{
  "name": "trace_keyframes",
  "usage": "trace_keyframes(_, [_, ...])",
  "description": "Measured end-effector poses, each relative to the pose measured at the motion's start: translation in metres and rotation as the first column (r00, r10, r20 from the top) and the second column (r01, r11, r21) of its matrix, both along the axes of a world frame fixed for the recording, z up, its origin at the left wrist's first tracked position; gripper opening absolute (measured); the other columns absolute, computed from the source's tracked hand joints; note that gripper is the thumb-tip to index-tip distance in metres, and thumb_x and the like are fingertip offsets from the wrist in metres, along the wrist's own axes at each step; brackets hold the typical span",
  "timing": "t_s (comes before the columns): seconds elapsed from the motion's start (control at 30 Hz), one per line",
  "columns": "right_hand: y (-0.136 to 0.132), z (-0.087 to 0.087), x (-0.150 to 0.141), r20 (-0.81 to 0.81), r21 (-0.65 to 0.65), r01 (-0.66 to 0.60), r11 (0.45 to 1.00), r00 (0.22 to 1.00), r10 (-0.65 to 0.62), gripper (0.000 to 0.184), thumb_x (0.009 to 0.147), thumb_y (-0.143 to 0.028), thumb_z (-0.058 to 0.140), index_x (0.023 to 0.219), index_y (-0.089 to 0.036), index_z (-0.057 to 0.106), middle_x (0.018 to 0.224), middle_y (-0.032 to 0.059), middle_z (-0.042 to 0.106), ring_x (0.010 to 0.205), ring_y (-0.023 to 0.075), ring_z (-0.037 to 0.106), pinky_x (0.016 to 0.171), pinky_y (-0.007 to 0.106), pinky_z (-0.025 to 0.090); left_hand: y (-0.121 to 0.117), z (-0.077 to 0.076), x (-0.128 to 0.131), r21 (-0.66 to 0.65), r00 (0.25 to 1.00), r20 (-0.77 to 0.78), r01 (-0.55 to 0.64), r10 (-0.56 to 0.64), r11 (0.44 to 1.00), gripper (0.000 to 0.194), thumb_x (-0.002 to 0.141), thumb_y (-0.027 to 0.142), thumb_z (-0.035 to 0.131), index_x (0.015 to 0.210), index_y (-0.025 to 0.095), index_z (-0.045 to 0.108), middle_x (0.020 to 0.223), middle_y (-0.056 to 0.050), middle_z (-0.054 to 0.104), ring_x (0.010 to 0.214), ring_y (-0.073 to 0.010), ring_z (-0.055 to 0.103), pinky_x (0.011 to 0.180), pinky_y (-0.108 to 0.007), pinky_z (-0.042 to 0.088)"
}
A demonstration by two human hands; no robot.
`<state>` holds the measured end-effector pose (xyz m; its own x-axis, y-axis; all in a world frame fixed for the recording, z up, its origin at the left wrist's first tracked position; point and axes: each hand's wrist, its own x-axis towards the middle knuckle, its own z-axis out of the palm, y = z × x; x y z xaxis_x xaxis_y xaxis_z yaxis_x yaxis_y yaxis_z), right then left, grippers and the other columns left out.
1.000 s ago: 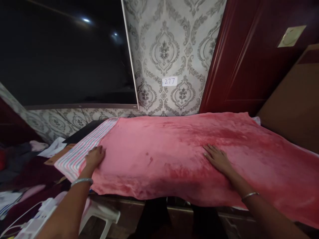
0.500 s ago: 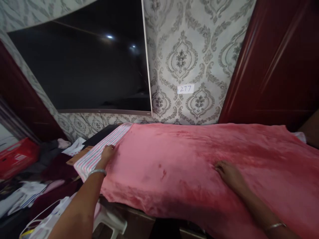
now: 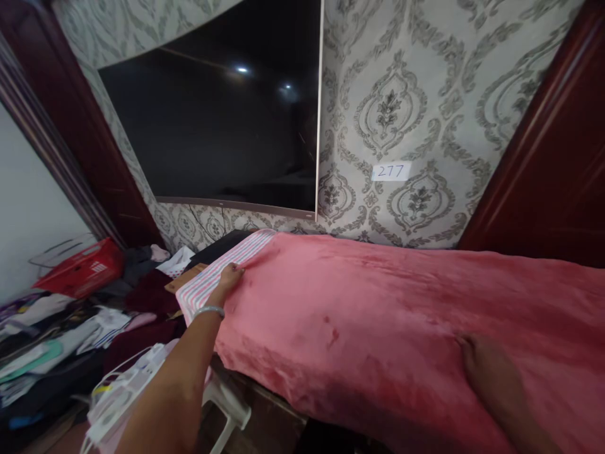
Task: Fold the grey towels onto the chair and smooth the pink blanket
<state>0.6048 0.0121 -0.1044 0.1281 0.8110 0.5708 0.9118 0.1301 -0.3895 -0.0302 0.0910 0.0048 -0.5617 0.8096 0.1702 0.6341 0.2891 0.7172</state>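
A pink plush blanket (image 3: 302, 296) lies spread over a long surface in front of me, its front edge hanging down. At its left end, a striped cloth (image 3: 222, 274) in white, pink and grey shows from under it. My left hand (image 3: 230, 280), with a bracelet on the wrist, is closed on the blanket's left edge beside the stripes. Farther right, my right hand (image 3: 491, 366) rests low on the blanket, its fingers bent together at the fabric; its fingertips are partly blurred.
Heaped clothes (image 3: 99, 328) and a red basket (image 3: 85, 268) lie to the left. Near my left forearm are a white power strip (image 3: 125, 394) and a white plastic stool (image 3: 229, 403). Behind the blanket, a large television (image 3: 227, 126) hangs on the patterned wall (image 3: 378, 208).
The view has turned left, so the scene sits farther right. My right hand has slid right and toward me across the blanket. My left hand stays at the blanket's left edge.
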Motion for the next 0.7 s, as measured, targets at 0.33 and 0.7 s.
trace_keyframes(0.33, [-0.004, 0.001, 0.001, -0.055, 0.168, 0.064, 0.984, 0.997, -0.056, 0.032, 0.09, -0.044, 0.036, 0.077, -0.023, 0.057, 0.08, 0.0163, 0.066, 0.077, 0.0327, 0.062, 0.075, 0.048, 0.051, -0.034, 0.012, -0.001, 0.222, 0.939, 0.232, 0.205, -0.256, 0.953, 0.041, 0.065, 0.042, 0.073, 0.099, 0.019, 0.069, 0.079, -0.004, 0.069, 0.08, -0.0231, 0.065, 0.076, -0.035, 0.053])
trace_keyframes(0.7, [-0.013, 0.006, -0.003, -0.041, 0.358, 0.145, 0.923, 0.989, -0.139, 0.028, 0.094, -0.038, 0.036, 0.079, -0.024, 0.056, 0.076, 0.0124, 0.062, 0.073, 0.0298, 0.056, 0.069, 0.043, 0.046, -0.048, 0.032, -0.004, 0.394, 0.942, 0.162, 0.21, -0.293, 0.895, 0.049, 0.059, 0.065, 0.067, 0.08, 0.021, 0.07, 0.102, -0.01, 0.075, 0.113, -0.0331, 0.062, 0.112, -0.047, 0.039])
